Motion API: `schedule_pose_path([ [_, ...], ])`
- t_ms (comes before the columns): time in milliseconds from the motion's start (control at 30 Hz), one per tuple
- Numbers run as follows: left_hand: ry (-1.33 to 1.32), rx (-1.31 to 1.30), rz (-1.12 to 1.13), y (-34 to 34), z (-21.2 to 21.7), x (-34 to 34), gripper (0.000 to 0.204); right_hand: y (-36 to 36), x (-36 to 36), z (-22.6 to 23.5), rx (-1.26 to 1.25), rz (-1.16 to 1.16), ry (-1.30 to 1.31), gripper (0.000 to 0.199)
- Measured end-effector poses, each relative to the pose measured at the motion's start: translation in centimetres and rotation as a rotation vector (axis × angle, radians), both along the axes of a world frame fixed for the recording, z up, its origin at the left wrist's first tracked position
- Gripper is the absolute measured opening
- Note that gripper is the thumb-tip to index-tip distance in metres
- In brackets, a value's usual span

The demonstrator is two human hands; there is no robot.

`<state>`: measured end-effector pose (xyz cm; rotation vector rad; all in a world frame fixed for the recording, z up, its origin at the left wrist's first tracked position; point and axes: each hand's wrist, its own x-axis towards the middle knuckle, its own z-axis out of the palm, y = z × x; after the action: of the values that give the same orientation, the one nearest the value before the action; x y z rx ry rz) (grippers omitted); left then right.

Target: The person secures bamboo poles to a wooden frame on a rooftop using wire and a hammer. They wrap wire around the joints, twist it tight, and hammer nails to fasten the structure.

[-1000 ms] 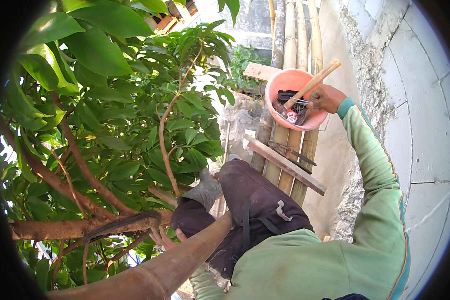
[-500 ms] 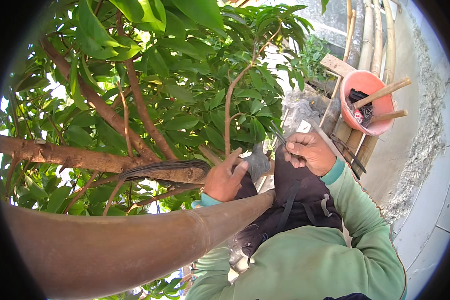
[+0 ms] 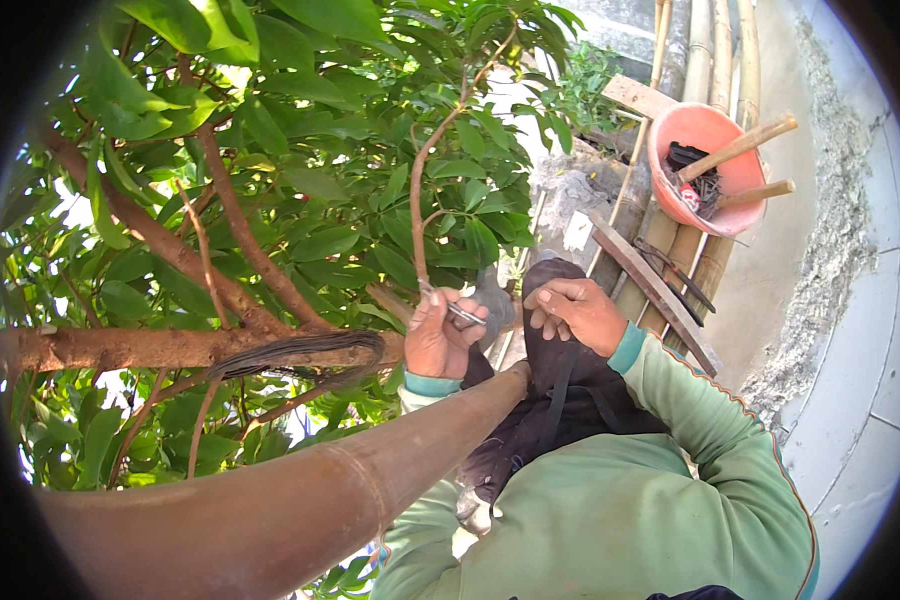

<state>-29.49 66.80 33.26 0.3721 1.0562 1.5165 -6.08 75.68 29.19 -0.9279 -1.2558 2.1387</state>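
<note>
My left hand (image 3: 440, 335) is closed round a few short, thin grey metal rods (image 3: 465, 314), whose ends stick out past the fingers. Whether they are nails or cut wire I cannot tell. To the right of it, above my knee, my right hand (image 3: 578, 315) has its fingers curled toward the thumb. What it pinches, if anything, is hidden. A bundle of thin dark wire (image 3: 305, 350) hangs looped over a thick tree branch (image 3: 150, 350), left of my left hand. A thick bamboo pole (image 3: 300, 475) slants across below my left hand.
Dense green leaves (image 3: 320, 190) fill the left. A pink bucket (image 3: 675, 190) with two wooden handles and dark bits stands on bamboo poles (image 3: 722, 60) at the upper right. A wooden board (image 3: 650, 290) and dark pincer-like tool (image 3: 685, 290) lie beside my right arm.
The thin metal rods have passed from my right hand to my left, which has closed on them. My right hand has shifted left and slightly down. The view has shifted a little.
</note>
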Motion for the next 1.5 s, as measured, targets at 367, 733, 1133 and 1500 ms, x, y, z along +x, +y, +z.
schedule_pose_path([
  [367,-0.039,0.01,-0.061,-5.5,-2.3,-0.6,0.023,0.3,18.8,-13.7,0.716,-0.324,-1.356,0.066],
  [733,-0.091,0.021,-0.145,-5.4,-2.3,-0.9,0.022,4.7,16.7,-13.1,0.553,0.028,-1.337,0.042],
  [1133,-0.05,-0.033,-0.084,-5.6,-2.2,-0.5,0.023,1.5,18.5,0.4,1.023,-0.287,-1.083,0.029],
  [1500,0.008,-0.009,-0.117,-4.9,-2.3,-0.3,0.022,18.7,23.9,1.5,1.186,0.665,-1.951,0.018],
])
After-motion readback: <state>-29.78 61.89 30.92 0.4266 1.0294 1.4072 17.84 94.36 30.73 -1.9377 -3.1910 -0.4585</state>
